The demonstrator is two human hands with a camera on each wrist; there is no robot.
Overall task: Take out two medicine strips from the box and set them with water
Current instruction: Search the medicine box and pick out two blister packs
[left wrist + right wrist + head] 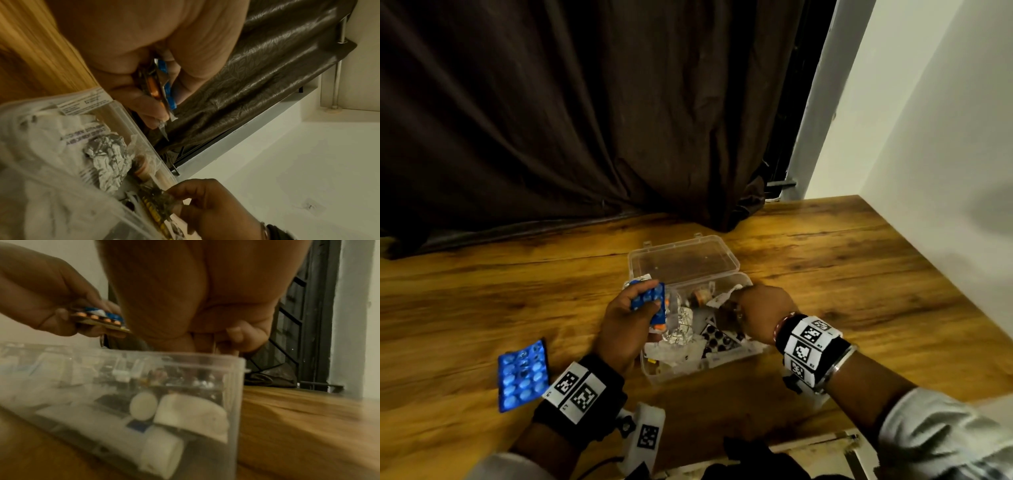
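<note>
Roughly midway, by my reading. One blue strip (524, 374) lies flat on the table (859, 274), left of the box (722, 366), well apart from it. Left hand (625, 329) is curled around a small stack: a second blue strip (649, 297) with an orange strip (153, 88) under it, held above the box's left edge. Right hand (765, 313) reaches into the open box, fingers bent onto a dark yellow-pill strip (156, 209); a firm grasp cannot be confirmed. Lid (683, 262) lies open behind. No water in view. Left to do: settle on the second strip, set it down, place both with water.
</note>
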